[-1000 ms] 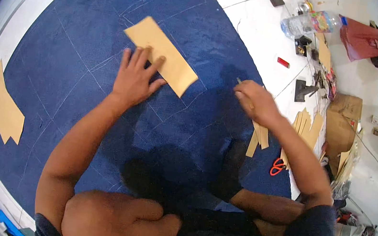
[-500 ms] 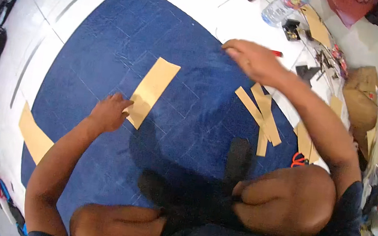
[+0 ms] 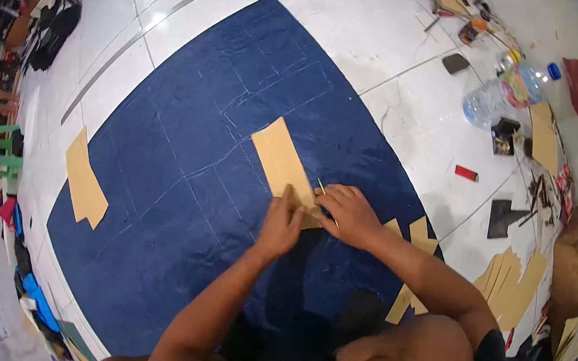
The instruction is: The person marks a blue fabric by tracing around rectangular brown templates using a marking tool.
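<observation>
A dark blue sheet of cloth (image 3: 170,238), marked with pale drawn lines, is spread over the floor. On it lies a tan rectangular card template (image 3: 279,153). My left hand (image 3: 281,227) rests its fingertips on the card's near end, pressing it flat. Pinched in my right hand (image 3: 345,214) is a thin yellowish pen-like stick (image 3: 321,186), held at the card's right edge; its lower tip is partly hidden by my fingers.
Tan card strips (image 3: 423,233) lie beside my right forearm, and another card piece (image 3: 85,185) at the cloth's left edge. Beyond the cloth are a long grey ruler-like strip (image 3: 131,44), a red lighter-like object (image 3: 466,173), a plastic bottle (image 3: 488,105) and a green stool (image 3: 2,159).
My right hand has come from the cloth's far right edge down to the card beside my left hand. The card now slants the other way, and the whole view has shifted.
</observation>
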